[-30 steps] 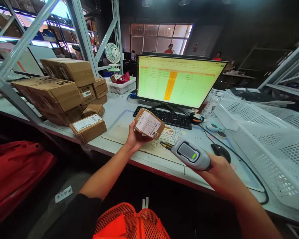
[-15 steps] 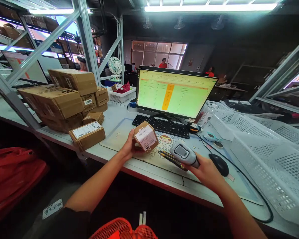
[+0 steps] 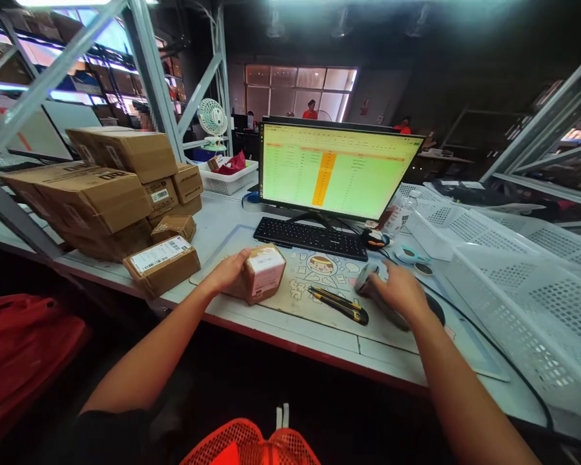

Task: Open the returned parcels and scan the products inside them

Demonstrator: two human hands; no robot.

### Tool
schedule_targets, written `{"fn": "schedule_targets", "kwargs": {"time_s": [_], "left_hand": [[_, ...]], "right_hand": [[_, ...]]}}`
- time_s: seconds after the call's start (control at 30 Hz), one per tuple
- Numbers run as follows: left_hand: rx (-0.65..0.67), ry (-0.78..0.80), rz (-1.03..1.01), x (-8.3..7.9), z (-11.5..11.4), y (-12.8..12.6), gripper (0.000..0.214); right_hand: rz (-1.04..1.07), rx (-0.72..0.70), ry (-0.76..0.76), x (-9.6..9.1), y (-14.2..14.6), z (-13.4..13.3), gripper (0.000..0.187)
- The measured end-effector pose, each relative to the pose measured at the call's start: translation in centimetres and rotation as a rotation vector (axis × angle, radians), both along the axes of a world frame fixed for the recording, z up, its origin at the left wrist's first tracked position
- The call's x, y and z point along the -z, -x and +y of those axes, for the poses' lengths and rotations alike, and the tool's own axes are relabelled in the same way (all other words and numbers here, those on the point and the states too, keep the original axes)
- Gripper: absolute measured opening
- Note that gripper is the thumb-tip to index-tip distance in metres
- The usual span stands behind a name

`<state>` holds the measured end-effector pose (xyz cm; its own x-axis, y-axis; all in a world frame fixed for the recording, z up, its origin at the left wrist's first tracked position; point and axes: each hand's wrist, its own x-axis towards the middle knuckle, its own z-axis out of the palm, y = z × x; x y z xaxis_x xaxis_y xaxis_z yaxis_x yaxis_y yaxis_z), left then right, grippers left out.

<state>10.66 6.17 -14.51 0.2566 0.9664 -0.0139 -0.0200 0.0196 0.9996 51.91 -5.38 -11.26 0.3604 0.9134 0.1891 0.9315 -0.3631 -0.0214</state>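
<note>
My left hand (image 3: 228, 271) grips a small cardboard parcel (image 3: 262, 272) with a white label, which rests on the desk mat (image 3: 295, 303). My right hand (image 3: 401, 290) lies over a grey barcode scanner (image 3: 368, 279), fingers curled round it, with the scanner down on the mat beside the black mouse (image 3: 436, 310). A yellow-and-black utility knife (image 3: 339, 303) lies on the mat between my two hands.
Stacked cardboard boxes (image 3: 101, 187) fill the left of the table (image 3: 319, 336). A monitor (image 3: 336, 171) and keyboard (image 3: 312, 237) stand behind the mat. White perforated baskets (image 3: 527, 284) sit at the right. A red mesh bin (image 3: 252, 445) is below me. People stand far behind.
My left hand has lowered the parcel from the air onto the mat. My right hand has brought the scanner down to the mat beside the mouse.
</note>
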Motion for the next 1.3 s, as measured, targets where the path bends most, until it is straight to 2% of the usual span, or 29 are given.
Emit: {"fn": "schedule_targets", "kwargs": {"time_s": [0.07, 0.13, 0.23, 0.37, 0.5, 0.6, 0.7, 0.8, 0.9, 1.03, 1.1, 1.17, 1.23, 1.3], "left_hand": [[-0.035, -0.038, -0.019, 0.9, 0.0, 0.0, 0.074], [-0.079, -0.094, -0.065, 2.2, -0.6, 0.3, 0.087], [-0.102, -0.193, -0.155, 4.5, -1.9, 1.0, 0.100], [0.007, -0.245, -0.171, 6.8, -2.9, 1.8, 0.117], [0.076, -0.273, -0.038, 6.9, -3.0, 1.6, 0.124], [0.062, -0.270, 0.119, 6.0, -3.4, 1.2, 0.126], [0.051, -0.272, 0.181, 5.6, -3.8, 1.1, 0.126], [0.025, -0.311, 0.186, 5.9, -3.9, 1.3, 0.123], [-0.048, -0.345, 0.192, 5.9, -3.8, 1.8, 0.124], [-0.047, -0.461, 0.293, 4.3, -3.4, 1.9, 0.118], [-0.007, -0.546, 0.344, 3.3, -3.1, 1.5, 0.108], [0.049, -0.600, 0.351, 2.8, -2.8, 0.9, 0.101], [0.095, -0.549, 0.284, 3.1, -2.5, 0.3, 0.106], [0.125, -0.394, 0.148, 3.9, -2.3, -0.1, 0.119]], "right_hand": [[-0.033, -0.043, 0.009, -1.2, 0.5, 2.9, 0.057], [-0.023, -0.092, 0.081, -1.5, 1.1, 6.1, 0.052], [0.009, -0.122, 0.175, -0.8, 1.9, 10.3, 0.049], [0.020, -0.109, 0.232, 0.6, 2.2, 13.1, 0.049], [0.021, -0.108, 0.265, 1.4, 1.7, 14.1, 0.044], [0.038, -0.121, 0.253, 1.7, 1.6, 14.6, 0.051], [0.074, -0.124, 0.232, 1.3, 2.2, 15.0, 0.052], [0.110, -0.173, 0.184, 0.2, 3.6, 14.1, 0.049], [0.184, -0.336, 0.197, -0.3, 5.8, 10.8, 0.045], [0.263, -0.546, 0.236, 1.1, 8.1, 4.3, 0.040], [0.265, -0.577, 0.209, 2.0, 8.6, 1.9, 0.038], [0.368, -0.580, 0.132, 2.4, 8.8, 0.6, 0.029], [0.552, -0.571, 0.040, 2.4, 8.7, 0.4, 0.018], [0.728, -0.544, -0.007, 2.2, 8.6, 1.1, 0.017]]}}
